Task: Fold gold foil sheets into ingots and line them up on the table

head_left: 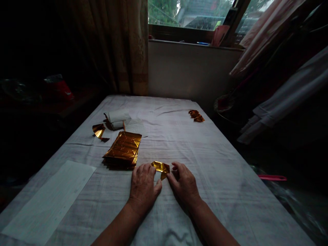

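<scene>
A small folded piece of gold foil paper [161, 167] lies on the sheet between my two hands, with a flap angled down at its lower right. My left hand [144, 182] rests on the cloth, its fingers pressing on the foil's left end and its thumb held a little apart. On the other side, my right hand [183, 181] grips the right end, thumb at its lower corner and index finger bent above. Just beyond my left hand sits a stack of gold foil sheets [123, 147], whose edges are uneven.
Curled foil scraps [98, 131] and crumpled white paper [118, 118] lie behind the stack. Several folded foil pieces [196, 115] are at the far right edge. A long white paper strip [51, 201] is at left. Hanging clothes [289, 92] crowd the right; a curtain [128, 48] hangs behind.
</scene>
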{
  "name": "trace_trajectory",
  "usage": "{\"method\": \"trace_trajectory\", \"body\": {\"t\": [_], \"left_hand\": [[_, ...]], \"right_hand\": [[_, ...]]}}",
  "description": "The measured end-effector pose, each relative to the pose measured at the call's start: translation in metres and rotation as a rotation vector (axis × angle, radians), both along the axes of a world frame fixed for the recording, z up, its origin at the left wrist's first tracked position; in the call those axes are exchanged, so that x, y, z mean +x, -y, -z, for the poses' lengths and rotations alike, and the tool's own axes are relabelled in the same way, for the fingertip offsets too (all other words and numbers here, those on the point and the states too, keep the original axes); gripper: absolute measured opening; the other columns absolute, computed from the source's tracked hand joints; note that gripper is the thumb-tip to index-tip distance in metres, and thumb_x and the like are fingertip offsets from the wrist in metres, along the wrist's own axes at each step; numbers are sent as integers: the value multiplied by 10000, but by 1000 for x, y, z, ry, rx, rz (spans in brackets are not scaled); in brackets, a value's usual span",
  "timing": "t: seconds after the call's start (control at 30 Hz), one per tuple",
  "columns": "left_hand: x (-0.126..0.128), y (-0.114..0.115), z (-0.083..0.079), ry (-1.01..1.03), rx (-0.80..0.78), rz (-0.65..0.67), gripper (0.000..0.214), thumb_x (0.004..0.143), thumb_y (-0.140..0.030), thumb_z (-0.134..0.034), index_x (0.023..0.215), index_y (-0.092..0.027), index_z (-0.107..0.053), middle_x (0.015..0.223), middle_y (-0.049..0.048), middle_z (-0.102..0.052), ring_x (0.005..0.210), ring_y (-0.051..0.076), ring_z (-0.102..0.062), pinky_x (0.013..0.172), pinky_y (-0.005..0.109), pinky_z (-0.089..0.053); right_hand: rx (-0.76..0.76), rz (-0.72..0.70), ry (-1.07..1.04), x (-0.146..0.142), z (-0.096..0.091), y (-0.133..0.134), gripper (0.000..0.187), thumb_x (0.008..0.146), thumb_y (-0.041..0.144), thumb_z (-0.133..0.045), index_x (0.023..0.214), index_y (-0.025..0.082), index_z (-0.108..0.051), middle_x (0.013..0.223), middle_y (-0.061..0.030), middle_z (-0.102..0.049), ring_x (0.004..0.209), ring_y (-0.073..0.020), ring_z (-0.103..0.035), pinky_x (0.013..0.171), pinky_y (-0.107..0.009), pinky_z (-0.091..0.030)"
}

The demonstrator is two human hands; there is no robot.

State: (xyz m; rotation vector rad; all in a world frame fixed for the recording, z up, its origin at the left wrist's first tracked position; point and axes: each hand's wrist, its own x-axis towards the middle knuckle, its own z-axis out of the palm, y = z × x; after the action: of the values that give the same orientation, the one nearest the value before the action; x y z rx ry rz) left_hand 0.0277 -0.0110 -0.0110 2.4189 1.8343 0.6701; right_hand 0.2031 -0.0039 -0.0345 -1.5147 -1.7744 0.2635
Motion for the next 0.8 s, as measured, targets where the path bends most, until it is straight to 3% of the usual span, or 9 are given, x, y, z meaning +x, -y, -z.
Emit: {"method": "trace_trajectory", "body": {"t": [0.47, 0.8], "left_hand": [[0, 1, 2, -6, 2, -2, 167, 805, -236, -627, 963, -201, -588, 1040, 74, -630, 1067, 279, -541, 1007, 475, -376], [-1, 1, -1, -1, 0, 11, 152, 813, -241, -628, 953, -217, -575, 1001, 54, -618, 1031, 264, -541, 977, 446, -387]], "right_hand": [[-35, -74, 107, 1, -4, -4, 234, 878, 183, -556, 1094, 204, -645, 938, -56, -689, 851, -210, -641, 792, -352, -498], [31, -236, 214, -1, -15, 8, 243, 899, 186, -576, 1106, 234, -694, 1030, -72, -671, 942, -219, -601, 863, -369, -487]]}}
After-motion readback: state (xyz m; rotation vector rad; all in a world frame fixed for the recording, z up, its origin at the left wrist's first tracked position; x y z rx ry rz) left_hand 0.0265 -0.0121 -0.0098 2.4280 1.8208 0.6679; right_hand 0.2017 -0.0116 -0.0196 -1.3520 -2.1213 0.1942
